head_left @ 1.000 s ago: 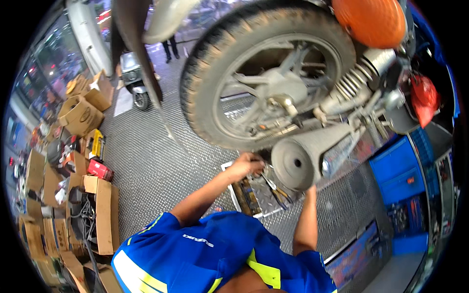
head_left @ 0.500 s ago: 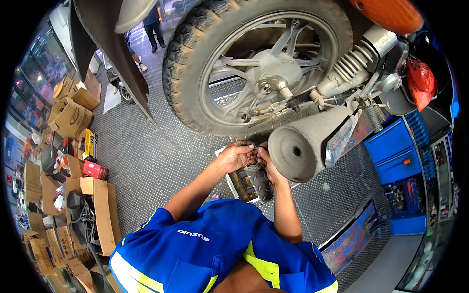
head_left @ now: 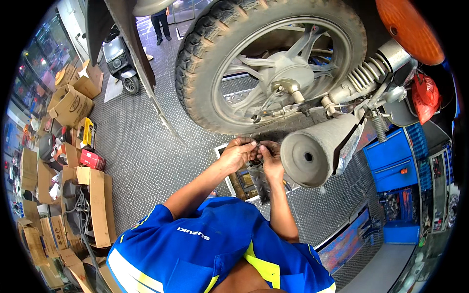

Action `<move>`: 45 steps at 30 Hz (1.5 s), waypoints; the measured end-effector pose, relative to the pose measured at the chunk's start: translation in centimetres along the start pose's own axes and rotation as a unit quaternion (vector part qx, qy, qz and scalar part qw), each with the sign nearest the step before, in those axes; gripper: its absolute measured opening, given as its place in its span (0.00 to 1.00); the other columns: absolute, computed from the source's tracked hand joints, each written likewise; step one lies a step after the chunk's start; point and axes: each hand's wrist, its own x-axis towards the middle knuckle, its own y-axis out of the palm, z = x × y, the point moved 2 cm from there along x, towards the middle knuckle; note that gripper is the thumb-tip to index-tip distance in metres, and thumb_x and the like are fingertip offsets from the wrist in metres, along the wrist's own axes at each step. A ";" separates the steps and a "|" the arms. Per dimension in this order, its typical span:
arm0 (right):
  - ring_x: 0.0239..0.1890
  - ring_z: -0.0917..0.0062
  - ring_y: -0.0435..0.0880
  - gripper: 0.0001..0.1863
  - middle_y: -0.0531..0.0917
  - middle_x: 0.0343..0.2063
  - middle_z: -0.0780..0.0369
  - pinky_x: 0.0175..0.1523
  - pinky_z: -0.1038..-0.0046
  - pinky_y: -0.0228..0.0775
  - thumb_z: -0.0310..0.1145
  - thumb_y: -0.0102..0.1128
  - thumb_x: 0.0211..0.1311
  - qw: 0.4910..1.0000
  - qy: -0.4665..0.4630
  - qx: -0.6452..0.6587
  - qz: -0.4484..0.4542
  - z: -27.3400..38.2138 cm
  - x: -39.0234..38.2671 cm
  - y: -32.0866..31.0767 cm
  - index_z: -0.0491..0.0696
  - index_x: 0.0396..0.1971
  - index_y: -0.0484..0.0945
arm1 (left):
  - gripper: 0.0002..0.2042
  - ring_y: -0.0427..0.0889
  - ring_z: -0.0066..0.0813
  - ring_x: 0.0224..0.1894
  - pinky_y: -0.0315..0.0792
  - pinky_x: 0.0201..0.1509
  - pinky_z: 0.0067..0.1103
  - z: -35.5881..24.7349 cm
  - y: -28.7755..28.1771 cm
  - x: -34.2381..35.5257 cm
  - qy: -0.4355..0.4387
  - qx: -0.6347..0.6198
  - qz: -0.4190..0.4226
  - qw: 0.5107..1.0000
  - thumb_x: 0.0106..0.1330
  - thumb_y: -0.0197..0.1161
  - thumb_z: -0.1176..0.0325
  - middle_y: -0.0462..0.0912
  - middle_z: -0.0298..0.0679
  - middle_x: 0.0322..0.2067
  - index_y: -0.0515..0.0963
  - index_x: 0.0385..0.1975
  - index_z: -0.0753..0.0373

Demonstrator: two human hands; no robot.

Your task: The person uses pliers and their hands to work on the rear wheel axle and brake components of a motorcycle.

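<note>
My left hand (head_left: 238,154) and my right hand (head_left: 271,158) meet just below the motorcycle's rear wheel (head_left: 264,73). The fingertips of both pinch around something small, too tiny and too covered to name. Beside my right hand is the round end of the grey exhaust muffler (head_left: 308,158), with a dark hole in its middle. Above my hands the wheel hub shows its axle end (head_left: 295,93) and a rod with a spring. Under my hands stands a tray (head_left: 244,183) with a pale rim and dirty contents.
Cardboard boxes (head_left: 73,105) and loose parts line the left side. A dark fender flap (head_left: 132,49) hangs at upper left, with a small scooter (head_left: 119,63) behind it. At right stand blue tool drawers (head_left: 391,161). A person (head_left: 160,24) stands at the far end.
The view has shifted, so the wheel and muffler sit further right and more of the scooter shows. My hands stay together at the fingertips; my right hand has turned slightly.
</note>
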 end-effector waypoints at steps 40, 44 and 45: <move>0.31 0.72 0.85 0.09 0.87 0.30 0.57 0.39 0.69 0.79 0.30 0.69 0.67 0.947 -0.196 -0.255 0.012 1.1 -0.4 1.8 0.39 0.36 0.84 | 0.07 0.85 0.28 0.34 0.77 0.38 0.24 1.2 0.3 -2.1 0.006 0.058 -0.087 0.994 0.70 0.68 0.71 0.87 0.41 0.33 0.84 0.41 0.68; 0.30 0.75 0.85 0.05 0.88 0.31 0.57 0.39 0.71 0.80 0.24 0.68 0.67 0.960 -0.188 -0.202 0.036 -0.8 0.3 0.5 0.37 0.37 0.84 | 0.08 0.81 0.28 0.25 0.74 0.30 0.24 0.7 1.2 -1.9 -0.019 0.025 -0.117 0.993 0.70 0.68 0.69 0.84 0.40 0.25 0.84 0.33 0.68; 0.31 0.75 0.85 0.05 0.88 0.32 0.57 0.40 0.71 0.79 0.24 0.68 0.67 0.961 -0.180 -0.202 0.062 -0.2 0.3 0.7 0.37 0.37 0.85 | 0.08 0.80 0.28 0.24 0.73 0.30 0.25 1.3 0.6 -1.6 -0.012 -0.018 -0.113 0.993 0.71 0.67 0.69 0.84 0.40 0.25 0.83 0.33 0.68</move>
